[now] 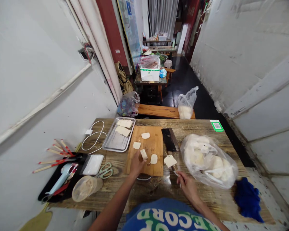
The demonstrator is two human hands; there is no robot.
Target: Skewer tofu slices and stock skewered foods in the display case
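My left hand (137, 165) is closed around a pale bun slice (143, 154), or perhaps two together, at the left side of the wooden cutting board (156, 136). Other pale slices (145, 135) lie flat and apart on the board. Right of the board, my right hand (186, 184) pinches a thin stick (175, 169), with another pale slice (170, 161) at its far end. Whether the stick pierces this slice or runs under it, I cannot tell. Just beyond lies a cleaver (170, 140) with a dark blade, its handle partly covered.
A metal tray (114, 142) holding pale slices stands left of the board. On the right are a bag of white buns (208, 160) and a blue cloth (248, 199). Scissors (105, 171), a plastic cup (86, 188) and a black tray (53, 184) crowd the left.
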